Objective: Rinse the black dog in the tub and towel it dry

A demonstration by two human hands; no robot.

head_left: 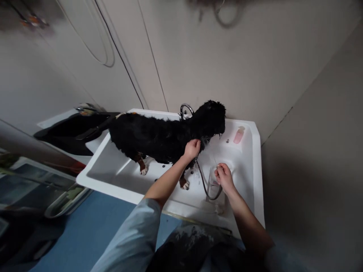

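While a wet black dog point(159, 138) stands lengthwise in the white tub point(113, 185), the person's left hand point(192, 148) presses against its chest just below the neck, fingers curled into the soaked fur. The dog's head points toward the tub's right end, and its paws rest on the tub floor. The right hand point(224, 176) hovers over the tub floor to the right of the dog's front legs, fingers closed around what seems to be a pale shower head point(213, 174), though the view is too blurred to be sure of its shape. A dark hose point(204, 185) curves from that hand across the tub floor, looping under the dog's chest. Behind the dog, at the tub's back rim, a chrome faucet point(185, 109) arches up against the wall. A pink bottle point(239, 135) lies on the tub's far right corner ledge, well apart from both hands. Left of the tub sits a dark basin point(73, 130), and nearer still, a metal tray point(66, 198) lies just beside the tub's front left corner.
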